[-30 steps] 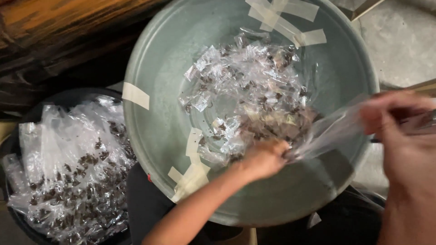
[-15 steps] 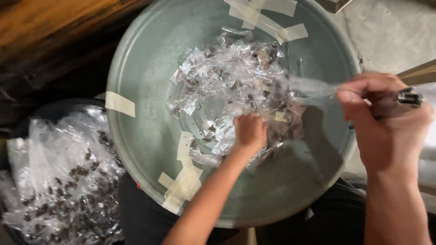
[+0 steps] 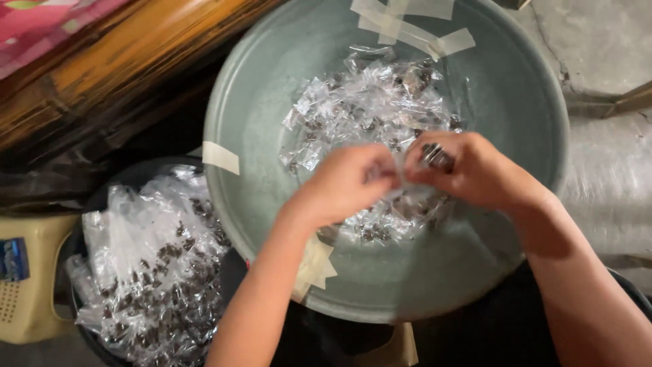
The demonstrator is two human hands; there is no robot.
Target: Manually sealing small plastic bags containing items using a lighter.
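Together both hands (image 3: 414, 178) pinch one clear packet (image 3: 435, 158) (dark bits inside).

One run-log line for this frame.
left hand pinching small clear packet | right hand same packet | over grey-green basin of packets

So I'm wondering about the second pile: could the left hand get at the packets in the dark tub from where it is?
Probably yes. The left hand is over the green basin, and the dark tub sits open-topped just beside that forearm, nothing covering its packets.
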